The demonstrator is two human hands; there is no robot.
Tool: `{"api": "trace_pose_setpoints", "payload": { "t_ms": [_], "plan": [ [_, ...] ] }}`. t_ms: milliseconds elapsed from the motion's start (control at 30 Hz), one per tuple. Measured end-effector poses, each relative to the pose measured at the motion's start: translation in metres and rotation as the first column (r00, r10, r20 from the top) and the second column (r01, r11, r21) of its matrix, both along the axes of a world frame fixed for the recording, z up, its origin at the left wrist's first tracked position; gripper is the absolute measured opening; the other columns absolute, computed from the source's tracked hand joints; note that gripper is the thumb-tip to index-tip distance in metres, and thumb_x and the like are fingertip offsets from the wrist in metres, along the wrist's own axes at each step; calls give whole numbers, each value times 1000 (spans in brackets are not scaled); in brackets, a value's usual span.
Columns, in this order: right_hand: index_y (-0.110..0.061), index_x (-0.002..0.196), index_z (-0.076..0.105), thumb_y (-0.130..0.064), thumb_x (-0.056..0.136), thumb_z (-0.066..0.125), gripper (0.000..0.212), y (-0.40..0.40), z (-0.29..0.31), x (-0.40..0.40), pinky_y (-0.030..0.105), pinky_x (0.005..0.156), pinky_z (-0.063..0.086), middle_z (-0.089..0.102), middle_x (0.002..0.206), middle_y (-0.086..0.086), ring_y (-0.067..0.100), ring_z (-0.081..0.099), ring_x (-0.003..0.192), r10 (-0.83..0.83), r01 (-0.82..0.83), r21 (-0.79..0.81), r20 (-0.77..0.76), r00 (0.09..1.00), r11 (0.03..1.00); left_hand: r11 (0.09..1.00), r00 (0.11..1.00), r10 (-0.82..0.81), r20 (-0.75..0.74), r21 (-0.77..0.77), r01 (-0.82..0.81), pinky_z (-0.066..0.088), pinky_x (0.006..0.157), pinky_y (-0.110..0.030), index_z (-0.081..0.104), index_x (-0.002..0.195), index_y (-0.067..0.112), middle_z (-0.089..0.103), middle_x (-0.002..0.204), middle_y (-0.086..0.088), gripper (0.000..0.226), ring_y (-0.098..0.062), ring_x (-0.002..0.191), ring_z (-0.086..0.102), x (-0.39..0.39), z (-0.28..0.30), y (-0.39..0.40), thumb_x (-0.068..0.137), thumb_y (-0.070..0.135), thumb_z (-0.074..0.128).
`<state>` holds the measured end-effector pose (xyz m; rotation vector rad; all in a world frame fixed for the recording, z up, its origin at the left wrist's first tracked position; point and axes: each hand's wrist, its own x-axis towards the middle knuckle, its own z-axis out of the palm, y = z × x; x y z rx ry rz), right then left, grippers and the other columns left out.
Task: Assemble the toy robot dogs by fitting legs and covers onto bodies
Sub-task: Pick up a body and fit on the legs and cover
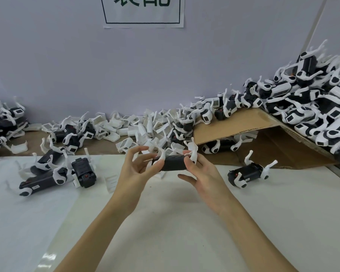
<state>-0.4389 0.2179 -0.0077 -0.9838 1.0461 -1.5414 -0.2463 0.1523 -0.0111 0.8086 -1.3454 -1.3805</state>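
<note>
Both forearms rise toward twelve o'clock; my left hand (139, 165) and right hand (202, 171) pinch the black body (173, 163) at its ends, long axis nine-to-three, above the worktop (185, 222); white legs (193, 152) point up; my right grip sits nearer them.

Cropped, partly legible "装配" in dark characters on white framed paper sign (143, 11) on wall (67, 65)

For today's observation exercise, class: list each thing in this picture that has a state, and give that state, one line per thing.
Black dog body: held up off the table, white legs fitted, no cover visible.
Left hand: grips the body's left end.
Right hand: grips the body's right end.
Dog to the right: lying on the table, legs on.
White covers: loose, heaped by the wall.
Cardboard sheet: tilted, dogs piled on it.
</note>
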Motion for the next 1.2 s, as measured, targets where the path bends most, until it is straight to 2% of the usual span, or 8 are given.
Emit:
{"api": "trace_pose_setpoints", "payload": {
  "t_ms": [233, 300, 433, 533, 667, 800, 967, 1200],
  "plan": [
    [-14, 137, 51, -40, 91, 79, 60, 7, -1, -6, 26, 58, 49, 67, 82, 12, 23, 63, 66, 167, -166, 60, -5, 986, 984, 1000, 999, -3, 32, 22, 2, 45, 106, -32, 57, 141, 32, 75, 130, 7, 82, -3, 121, 68, 0, -2, -2, 70, 57, 88],
    [-21, 141, 52, -26, 93, 78, 55, 6, -3, -9, 25, 60, 49, 64, 83, 12, 21, 61, 70, 227, -230, 35, 81, 971, 972, 992, 997, -58, 40, 112, 54, 48, 112, -41, 58, 144, 27, 74, 131, -1, 80, -17, 117, 72, -1, -1, -1, 79, 71, 77],
    [-44, 146, 50, 5, 96, 66, 72, 7, -3, -16, 30, 78, 55, 66, 99, 17, 25, 66, 88, 308, -308, -2, -12, 951, 952, 905, 964, -218, -149, 338, 257, 57, 68, -36, 63, 139, 24, 74, 118, -23, 72, -40, 86, 72, 2, 6, 1, 98, 78, 38],
    [-40, 153, 47, 23, 94, 44, 87, 9, 2, -26, 40, 94, 53, 61, 128, 29, 33, 67, 112, 410, -410, 18, -61, 910, 912, 900, 953, -223, -204, 333, 282, 55, 69, -38, 63, 124, 17, 74, 111, -19, 61, -38, 76, 69, 7, 10, -2, 101, 70, 44],
    [-30, 154, 51, -5, 99, 40, 61, 6, 2, -27, 48, 100, 49, 51, 152, 26, 45, 55, 136, 445, -445, -20, 88, 891, 895, 948, 966, -255, -47, 183, 259, 52, 77, -43, 57, 113, 23, 73, 119, -22, 23, -40, 87, 72, 9, 9, -1, 100, 41, 66],
    [-28, 146, 59, -50, 92, 73, 60, 1, -3, -15, 47, 98, 55, 66, 141, 13, 37, 66, 125, 230, -235, 80, 64, 971, 969, 970, 970, -241, 32, 42, 240, 53, 94, -41, 53, 138, 45, 71, 133, -15, 56, -29, 111, 72, 13, 9, 1, 91, 34, 81],
    [-14, 134, 67, -39, 83, 76, 58, 3, -4, -10, 34, 93, 58, 72, 115, 9, 30, 66, 109, 125, -125, 12, -86, 988, 992, 978, 978, -203, 48, 58, 200, 47, 88, -24, 63, 138, 45, 77, 105, 5, 69, -10, 93, 69, 11, 9, 1, 74, 55, 85],
    [-23, 136, 61, -18, 91, 81, 50, 9, -3, -16, 27, 99, 54, 72, 130, -4, 13, 66, 124, 164, -176, 4, -383, 909, 984, 964, 963, -215, 165, -121, 236, 50, 95, -31, 67, 138, 28, 71, 138, 0, 55, -20, 128, 65, 20, 11, 0, 87, 44, 79]
  ]
}}
